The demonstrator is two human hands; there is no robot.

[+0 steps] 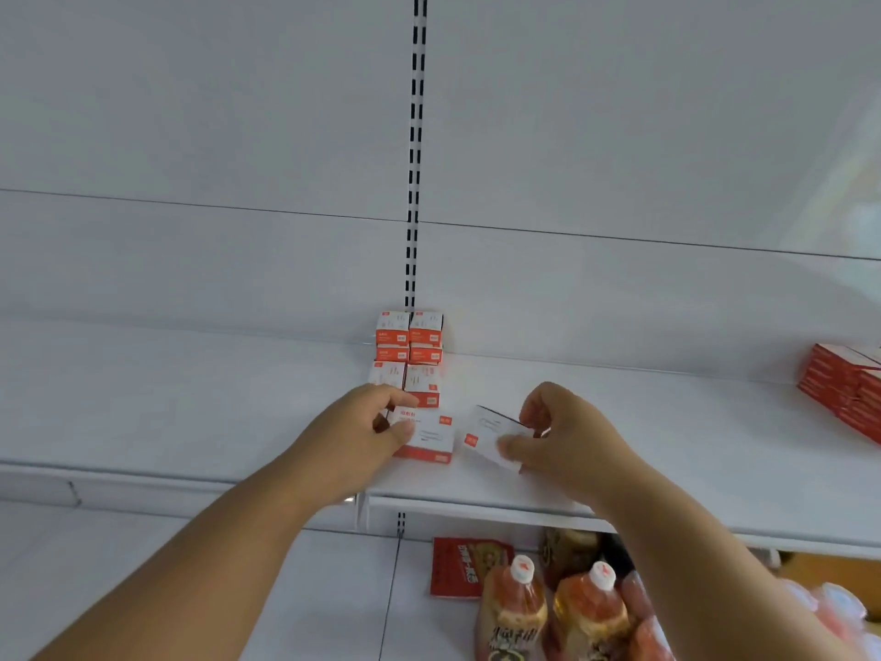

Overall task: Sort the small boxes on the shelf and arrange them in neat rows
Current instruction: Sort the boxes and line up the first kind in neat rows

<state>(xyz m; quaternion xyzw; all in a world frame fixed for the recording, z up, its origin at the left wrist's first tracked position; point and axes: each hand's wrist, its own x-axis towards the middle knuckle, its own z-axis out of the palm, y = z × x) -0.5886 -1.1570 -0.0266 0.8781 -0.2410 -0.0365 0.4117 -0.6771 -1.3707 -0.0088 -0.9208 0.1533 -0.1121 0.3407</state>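
Several small white-and-orange boxes (410, 345) stand in two stacked columns against the back of the white shelf (619, 422). In front of them lies another small box (429, 438), and my left hand (372, 427) grips it between thumb and fingers. To its right, my right hand (558, 436) pinches a tilted small box (484, 436), lifted a little off the shelf. Part of each held box is hidden by my fingers.
A stack of red boxes (844, 388) sits at the shelf's far right. Below the shelf stand bottles with white caps (515, 608) and a red packet (465, 567). A slotted upright (414, 159) runs up the back wall.
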